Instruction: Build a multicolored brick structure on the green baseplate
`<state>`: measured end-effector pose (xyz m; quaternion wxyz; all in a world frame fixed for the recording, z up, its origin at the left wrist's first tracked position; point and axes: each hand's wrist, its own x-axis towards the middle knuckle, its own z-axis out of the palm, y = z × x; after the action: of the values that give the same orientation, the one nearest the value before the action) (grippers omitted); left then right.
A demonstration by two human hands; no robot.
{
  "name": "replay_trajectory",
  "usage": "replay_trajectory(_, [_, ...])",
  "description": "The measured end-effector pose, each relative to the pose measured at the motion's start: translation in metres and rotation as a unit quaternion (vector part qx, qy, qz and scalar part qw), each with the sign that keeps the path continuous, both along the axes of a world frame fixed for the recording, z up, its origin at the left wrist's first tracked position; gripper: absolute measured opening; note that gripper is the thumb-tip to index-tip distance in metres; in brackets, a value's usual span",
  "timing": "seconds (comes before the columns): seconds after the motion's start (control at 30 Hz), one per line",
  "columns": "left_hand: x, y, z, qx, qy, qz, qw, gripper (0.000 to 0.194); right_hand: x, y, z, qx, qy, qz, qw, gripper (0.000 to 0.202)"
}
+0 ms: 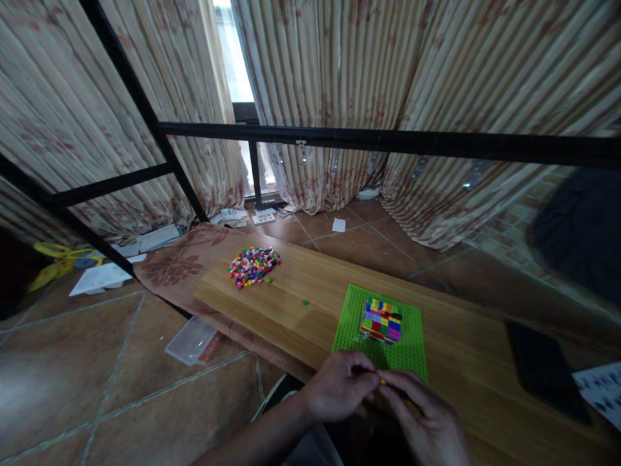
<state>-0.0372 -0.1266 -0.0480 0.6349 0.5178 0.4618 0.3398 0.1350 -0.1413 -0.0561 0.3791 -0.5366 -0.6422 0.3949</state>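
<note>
My left hand (342, 386) and my right hand (420, 411) meet at the fingertips over the table's near edge, just in front of the green baseplate (412, 353). Pinched between them is a small yellow toy brick (383, 382), mostly covered by the fingers. Both hands are closed, with thumbs and forefingers pressed together. On the baseplate stands a multicoloured block of stacked bricks (381, 321) in red, blue, yellow, purple and green. A bit of clear material (361, 337) lies at its left side.
A heap of loose bricks (253, 265) lies on the wooden table (291, 330), with a single green brick (305, 303) apart from it. At the right are a dark flat object (546, 369) and a printed sheet (601, 388). A clear plastic container (191, 341) rests on the floor.
</note>
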Motion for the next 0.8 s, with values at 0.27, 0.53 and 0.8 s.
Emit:
replay_trajectory(0.27, [0.008,0.008,0.009,0.042,-0.014,0.042,0.998,0.015,0.005,0.006,0.001,-0.044,0.018,-0.086,0.995,0.024])
replay_trajectory(0.53, [0.005,0.059,0.013,0.23,0.164,0.16,0.946,0.016,0.021,0.071,-0.001,0.091,0.011,-0.175,0.98,0.026])
replay_trajectory(0.8, [0.02,0.11,0.003,0.27,0.232,0.118,0.927,0.023,0.019,0.096,-0.014,0.141,-0.002,-0.144,0.98,0.023])
